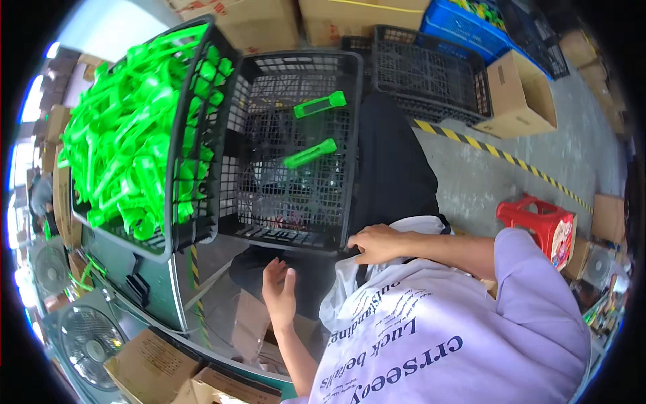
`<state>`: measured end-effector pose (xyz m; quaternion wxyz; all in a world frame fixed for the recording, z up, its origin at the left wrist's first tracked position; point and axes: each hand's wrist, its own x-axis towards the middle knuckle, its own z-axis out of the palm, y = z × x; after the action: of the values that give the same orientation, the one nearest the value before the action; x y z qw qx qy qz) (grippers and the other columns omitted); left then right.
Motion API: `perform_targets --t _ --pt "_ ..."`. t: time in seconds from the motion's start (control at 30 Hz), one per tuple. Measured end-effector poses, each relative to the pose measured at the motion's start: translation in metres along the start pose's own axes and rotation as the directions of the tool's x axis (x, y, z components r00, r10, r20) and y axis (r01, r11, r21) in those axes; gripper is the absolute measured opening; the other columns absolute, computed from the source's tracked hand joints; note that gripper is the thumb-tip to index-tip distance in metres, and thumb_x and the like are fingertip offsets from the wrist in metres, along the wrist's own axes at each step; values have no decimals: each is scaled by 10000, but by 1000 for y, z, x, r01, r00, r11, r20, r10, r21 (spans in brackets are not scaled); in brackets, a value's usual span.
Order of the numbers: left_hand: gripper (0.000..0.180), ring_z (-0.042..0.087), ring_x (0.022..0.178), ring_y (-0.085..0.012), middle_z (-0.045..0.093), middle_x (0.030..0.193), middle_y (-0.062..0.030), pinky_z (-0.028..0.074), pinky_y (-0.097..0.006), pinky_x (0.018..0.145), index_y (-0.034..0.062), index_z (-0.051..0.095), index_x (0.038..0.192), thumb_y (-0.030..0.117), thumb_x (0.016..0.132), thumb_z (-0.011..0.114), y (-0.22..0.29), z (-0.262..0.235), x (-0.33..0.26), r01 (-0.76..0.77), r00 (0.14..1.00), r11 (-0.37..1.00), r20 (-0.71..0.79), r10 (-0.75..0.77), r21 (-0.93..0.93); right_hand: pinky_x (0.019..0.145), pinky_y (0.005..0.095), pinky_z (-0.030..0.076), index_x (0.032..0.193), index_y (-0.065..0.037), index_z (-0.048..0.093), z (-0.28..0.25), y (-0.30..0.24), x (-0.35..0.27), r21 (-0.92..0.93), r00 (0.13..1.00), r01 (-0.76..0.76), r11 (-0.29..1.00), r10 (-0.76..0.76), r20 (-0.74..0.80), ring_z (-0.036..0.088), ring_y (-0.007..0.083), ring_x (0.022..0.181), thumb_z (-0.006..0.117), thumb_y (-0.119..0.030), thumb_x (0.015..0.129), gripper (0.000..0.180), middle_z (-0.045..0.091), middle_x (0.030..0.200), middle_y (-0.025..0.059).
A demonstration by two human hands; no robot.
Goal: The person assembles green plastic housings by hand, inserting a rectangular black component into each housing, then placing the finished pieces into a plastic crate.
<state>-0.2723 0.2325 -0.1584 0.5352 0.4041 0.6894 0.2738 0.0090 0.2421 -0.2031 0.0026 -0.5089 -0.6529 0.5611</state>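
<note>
The green bench [158, 289] is the broadest thing by the work, part hidden, to the left of the near-empty crate [296, 238] and nearer the person. Directly left of that crate, at its side wall, stands the heaped crate [176, 155], black as well and piled above its rim with bright green plastic pieces [128, 135] that point every which way. A stack of black crates [434, 71] sits beyond the near-empty crate to its right.

The left hand [278, 288] is just outside the near wall of the near-empty crate, apart from it, fingers loosely spread, thumb held off, with nothing in it. The right hand [377, 244] is at that crate's near right corner, fingers bent; I cannot tell whether they pinch the rim or only rest there.

Inside the near-empty crate, toward its right wall, lie the far green piece [319, 105] and the near green piece [309, 154], apart and roughly parallel. Each long axis runs crosswise, right end angled toward the far wall; that end looks slightly wider.

This reads as a pause between handling pieces; a next move would call for a hand to reach over a rim and pinch one piece.
</note>
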Motion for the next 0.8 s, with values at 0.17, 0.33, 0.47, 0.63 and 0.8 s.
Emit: perform_targets --t 0.17,0.33,0.47,0.63,0.8 --pt "501 593 1101 -339 622 1204 -187 466 -416 933 8 536 1301 211 868 687 12 -5 -6 -253 968 705 168 189 663 829 444 524 1089 -50 682 -6 -10 10 -8 995 -100 995 100 8 679 353 911 659 -309 851 352 712 924 175" --pt "506 576 1109 -383 620 1193 -199 469 -454 919 14 546 1290 258 867 678 4 -13 -7 -259 964 554 251 93 791 805 474 513 1025 -53 686 -8 -2 15 -100 999 -11 995 7 -42 650 351 936 641 -281 856 287 695 931 154" --pt "481 577 1107 -382 618 1199 -200 472 -454 921 12 566 1268 255 868 676 -2 -26 1 -232 973 593 192 131 771 818 497 485 963 -69 666 -66 18 22 -269 762 -63 961 -128 -635 574 326 1000 657 -241 820 224 650 952 118" --pt "467 602 1095 -366 620 1208 -229 466 -417 951 -6 590 1242 272 879 685 -48 -32 32 -46 973 667 -118 199 743 943 546 438 1345 -97 480 -147 84 43 -145 327 -523 840 41 -944 451 380 1247 684 -350 824 614 464 1369 171" --pt "610 646 1064 -282 649 1206 -192 481 -358 936 -68 521 1303 345 893 703 -87 8 87 69 887 958 -456 70 280 1004 545 425 1485 -106 290 -168 117 62 150 269 -757 636 512 -816 438 445 1275 644 -574 804 898 405 1403 262"
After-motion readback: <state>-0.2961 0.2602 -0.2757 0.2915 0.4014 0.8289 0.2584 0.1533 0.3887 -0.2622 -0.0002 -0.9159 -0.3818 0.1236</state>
